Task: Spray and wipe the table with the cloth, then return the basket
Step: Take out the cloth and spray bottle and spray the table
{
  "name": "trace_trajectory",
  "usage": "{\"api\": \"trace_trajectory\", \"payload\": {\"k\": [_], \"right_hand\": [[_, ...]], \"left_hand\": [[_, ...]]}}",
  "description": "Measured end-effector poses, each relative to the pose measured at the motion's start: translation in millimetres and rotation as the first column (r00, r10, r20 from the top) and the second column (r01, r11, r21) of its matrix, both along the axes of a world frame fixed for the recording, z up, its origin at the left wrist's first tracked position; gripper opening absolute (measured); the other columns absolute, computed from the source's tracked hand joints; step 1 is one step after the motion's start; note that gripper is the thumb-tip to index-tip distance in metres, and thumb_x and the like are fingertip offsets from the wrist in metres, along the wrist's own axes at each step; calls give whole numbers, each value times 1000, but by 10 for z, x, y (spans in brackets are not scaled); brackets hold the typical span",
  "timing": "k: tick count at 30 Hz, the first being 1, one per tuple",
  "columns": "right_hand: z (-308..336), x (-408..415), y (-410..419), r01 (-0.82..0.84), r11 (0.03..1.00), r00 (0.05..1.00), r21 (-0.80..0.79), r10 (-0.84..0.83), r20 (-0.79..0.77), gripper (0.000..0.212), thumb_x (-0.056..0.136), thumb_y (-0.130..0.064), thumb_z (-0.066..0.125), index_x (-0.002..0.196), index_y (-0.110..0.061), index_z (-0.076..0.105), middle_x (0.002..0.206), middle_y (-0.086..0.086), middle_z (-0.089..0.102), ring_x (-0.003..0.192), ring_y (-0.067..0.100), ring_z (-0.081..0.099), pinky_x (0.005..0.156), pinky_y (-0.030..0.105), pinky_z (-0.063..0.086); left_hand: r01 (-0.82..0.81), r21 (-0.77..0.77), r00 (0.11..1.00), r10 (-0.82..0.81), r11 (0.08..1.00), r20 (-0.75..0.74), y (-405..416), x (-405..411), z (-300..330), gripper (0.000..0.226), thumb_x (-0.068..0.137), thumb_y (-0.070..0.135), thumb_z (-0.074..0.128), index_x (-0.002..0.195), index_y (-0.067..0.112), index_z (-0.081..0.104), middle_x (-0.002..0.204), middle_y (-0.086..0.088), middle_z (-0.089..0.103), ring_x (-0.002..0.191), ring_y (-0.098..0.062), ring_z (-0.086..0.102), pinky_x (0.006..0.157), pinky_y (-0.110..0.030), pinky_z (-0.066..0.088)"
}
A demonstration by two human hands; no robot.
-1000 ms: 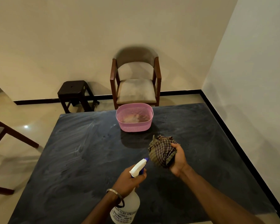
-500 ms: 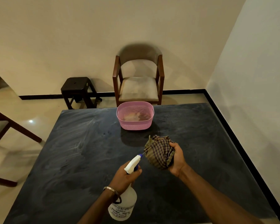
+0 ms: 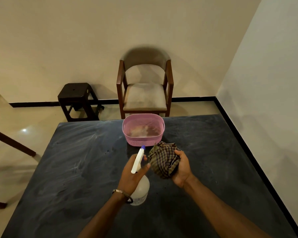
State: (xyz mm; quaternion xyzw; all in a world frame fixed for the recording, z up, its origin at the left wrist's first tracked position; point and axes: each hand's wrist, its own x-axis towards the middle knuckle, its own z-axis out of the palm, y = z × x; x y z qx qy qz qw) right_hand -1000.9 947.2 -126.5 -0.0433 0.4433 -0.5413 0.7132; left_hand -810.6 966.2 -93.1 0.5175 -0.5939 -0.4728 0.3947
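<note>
1. The checked cloth [image 3: 165, 160] is bunched in the right hand [image 3: 181, 166], whose fingers curl round it, held above the middle of the dark bench [image 3: 76, 169].
2. The spray bottle [image 3: 139, 179] is gripped at its neck by the left hand [image 3: 132, 176]; its long axis leans toward the far side, and the blue nozzle points at the pink basket [image 3: 143, 129].
3. The basket stands at the bench's far edge, just beyond both hands.
4. Broad bare bench surface lies left and right of the hands.
5. A wooden chair [image 3: 144, 90] stands behind the far edge, with a dark stool [image 3: 77, 100] to its left.
</note>
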Motion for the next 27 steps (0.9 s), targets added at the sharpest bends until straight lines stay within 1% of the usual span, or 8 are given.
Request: {"api": "trace_trajectory", "payload": {"k": [3, 6, 8, 11, 14, 19, 23, 27], "right_hand": [[56, 54, -251, 9, 1000, 1000, -18, -9, -16, 48, 97, -41, 39, 121, -12, 68, 117, 17, 71, 114, 36, 62, 87, 47, 51], [117, 120, -521, 14, 999, 1000, -47, -15, -19, 50, 97, -43, 39, 128, -13, 64, 121, 16, 70, 117, 36, 61, 90, 49, 52], [155, 175, -715, 21, 998, 1000, -65, -21, 6, 50, 97, -43, 38, 128, -13, 64, 123, 17, 68, 118, 37, 60, 94, 50, 50], [243, 238, -985, 36, 995, 998, -90, -31, 48, 49, 97, -42, 39, 125, -11, 65, 120, 17, 70, 116, 36, 60, 98, 50, 48], [280, 263, -1240, 45, 995, 999, -90, -43, 26, 46, 96, -43, 40, 120, -14, 67, 116, 17, 71, 114, 36, 60, 98, 51, 48], [264, 286, -1604, 60, 996, 997, -62, -63, -51, 46, 93, -45, 45, 122, -17, 65, 123, 15, 66, 117, 34, 58, 96, 49, 49], [187, 321, -1846, 70, 997, 994, -30, -72, -82, 47, 89, -46, 48, 122, -15, 63, 126, 17, 63, 118, 34, 57, 104, 52, 45], [57, 357, -2000, 78, 997, 991, -3, -78, -108, 53, 87, -45, 51, 128, -12, 60, 127, 18, 61, 118, 34, 56, 105, 52, 44]], "left_hand": [[-35, -48, 999, 34, 998, -36, -376, -17, 98, 27, 87, 17, 67, 109, 28, 55, 102, 5, 63, 93, 1, 60, 74, -12, 49], [-59, -103, 996, 52, 993, -68, -741, -25, 235, 35, 89, 14, 65, 114, 32, 48, 105, 11, 60, 94, 6, 59, 75, -8, 48], [-66, -119, 995, 56, 991, -85, -997, -29, 319, 35, 89, 16, 65, 114, 33, 47, 105, 11, 59, 96, 1, 60, 77, -14, 50], [-82, -118, 995, 73, 990, -73, -1381, -38, 401, 34, 88, 25, 66, 118, 17, 51, 105, 2, 59, 97, -13, 60, 82, -25, 52], [-86, -149, 996, 81, 985, -35, -1728, -39, 457, 37, 89, 24, 65, 120, 11, 50, 107, 2, 58, 94, -8, 57, 75, -14, 46], [-98, -175, 995, 96, 980, -19, -2196, -82, 454, 44, 88, 22, 67, 124, 7, 48, 110, 2, 54, 93, -3, 53, 76, -10, 40], [-97, -156, 995, 99, 983, 1, -2468, -136, 337, 47, 87, 20, 68, 126, 8, 45, 109, -3, 55, 97, -12, 52, 74, -11, 41], [-86, -152, 995, 92, 985, 33, -2657, -166, 119, 51, 84, 22, 71, 127, 12, 43, 113, -10, 55, 100, -19, 54, 79, -17, 45]]}}
